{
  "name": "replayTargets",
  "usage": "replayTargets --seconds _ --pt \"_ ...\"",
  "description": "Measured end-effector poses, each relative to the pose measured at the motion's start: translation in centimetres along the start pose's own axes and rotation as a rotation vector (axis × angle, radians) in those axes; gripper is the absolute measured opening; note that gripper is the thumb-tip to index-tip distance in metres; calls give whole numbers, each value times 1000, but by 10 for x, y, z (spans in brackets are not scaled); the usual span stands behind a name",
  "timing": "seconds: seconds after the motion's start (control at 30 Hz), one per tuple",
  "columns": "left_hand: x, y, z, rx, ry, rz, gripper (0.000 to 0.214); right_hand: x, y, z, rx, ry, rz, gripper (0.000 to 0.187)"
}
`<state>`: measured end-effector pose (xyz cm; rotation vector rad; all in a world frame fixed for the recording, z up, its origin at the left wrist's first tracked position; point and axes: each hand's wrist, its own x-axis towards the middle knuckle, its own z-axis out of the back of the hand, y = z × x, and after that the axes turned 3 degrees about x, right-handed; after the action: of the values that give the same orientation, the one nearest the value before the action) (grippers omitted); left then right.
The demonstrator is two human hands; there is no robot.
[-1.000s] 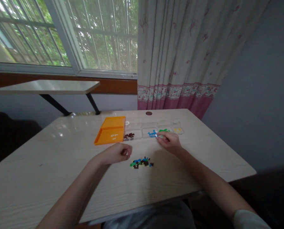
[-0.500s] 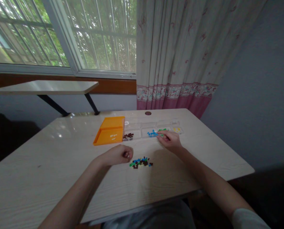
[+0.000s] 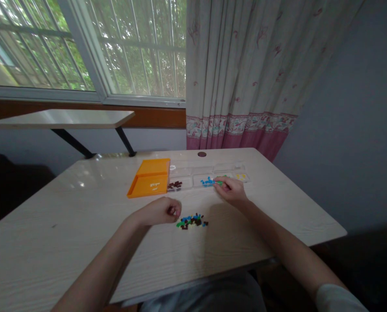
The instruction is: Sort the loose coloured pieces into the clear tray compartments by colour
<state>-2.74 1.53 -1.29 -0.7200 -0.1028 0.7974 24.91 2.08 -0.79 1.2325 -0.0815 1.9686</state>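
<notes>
My right hand [image 3: 232,190] hovers at the near side of the clear compartment tray [image 3: 192,183], thumb and fingertips pinched together beside the small blue pieces [image 3: 207,182]. Whatever the pinch holds is too small to make out. Partly behind those fingers lie green pieces [image 3: 225,176]. My left hand [image 3: 162,211] rests on the table with its fingers curled in, just left of a mixed pile of small brown, blue, green and pale pieces [image 3: 193,222]. The inside of its curl is hidden.
Brown pieces [image 3: 175,185] occupy the tray's left compartment and yellow pieces [image 3: 241,176] its right one. An orange two-section case [image 3: 143,180] with several white pieces adjoins the tray. A raised shelf [image 3: 63,118] stands at the table's back left, below the window.
The right hand has shifted only slightly at the blue pieces, and its fingers now cover more of the green ones. My left hand and the mixed pile look unchanged.
</notes>
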Motion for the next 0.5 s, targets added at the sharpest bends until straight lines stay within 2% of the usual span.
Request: replayTargets --seconds 0.13,0.23,0.5 --pt "0 -5 2 19 -2 -2 12 -1 -9 -10 -31 35 -205 23" --pt "-1 -9 3 18 10 0 10 1 -15 -16 -117 141 -330 24" --pt "-1 -1 0 37 0 -12 13 7 -16 -22 -406 347 -404 28"
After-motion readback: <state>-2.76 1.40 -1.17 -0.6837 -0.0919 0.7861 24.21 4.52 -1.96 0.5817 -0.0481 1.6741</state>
